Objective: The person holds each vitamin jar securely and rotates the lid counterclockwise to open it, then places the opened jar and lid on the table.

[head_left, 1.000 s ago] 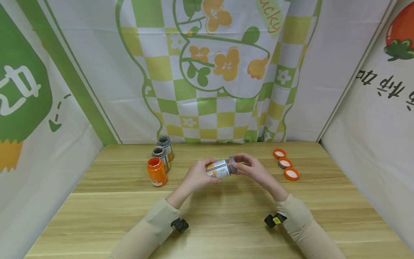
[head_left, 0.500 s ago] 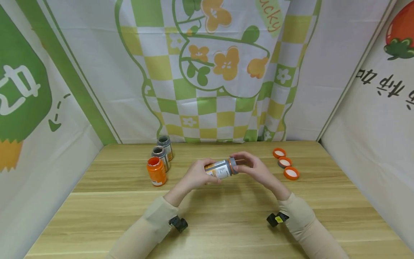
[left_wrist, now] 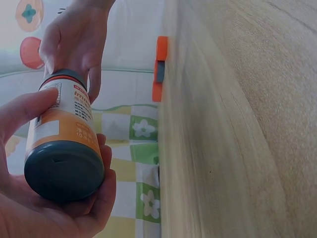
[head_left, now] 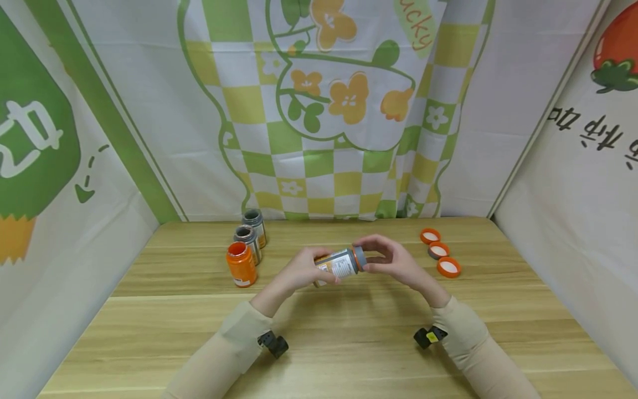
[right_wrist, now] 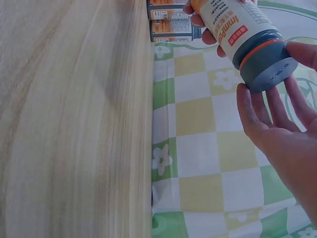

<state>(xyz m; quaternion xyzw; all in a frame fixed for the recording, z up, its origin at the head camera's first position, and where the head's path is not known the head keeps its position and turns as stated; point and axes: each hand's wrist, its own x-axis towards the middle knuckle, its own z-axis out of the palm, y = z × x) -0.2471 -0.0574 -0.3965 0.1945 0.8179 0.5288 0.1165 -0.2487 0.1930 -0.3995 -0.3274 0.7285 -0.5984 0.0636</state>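
Above the middle of the table, a grey supplement bottle [head_left: 340,265] with a white and orange label lies tilted almost sideways in the air. My left hand [head_left: 302,270] wraps round its body, with the thumb across the label in the left wrist view. On the bottle's right end is a grey cap [right_wrist: 269,69] with an orange ring below it. My right hand [head_left: 394,262] holds this cap, thumb on one side and fingertips on the other. The bottle's grey base [left_wrist: 64,171] faces the left wrist camera.
At the left stand uncapped bottles in a row: an orange bottle [head_left: 242,266] in front, a grey bottle [head_left: 247,238] and another grey bottle [head_left: 255,224] behind. At the right, an orange cap [head_left: 449,267], a grey cap [head_left: 438,251] and another orange cap [head_left: 430,236] lie upturned.
The held bottle's capped end has dipped slightly. My right hand's fingers have shifted a little round the cap, and its wrist has moved slightly right. The loose caps and standing bottles have stayed put.
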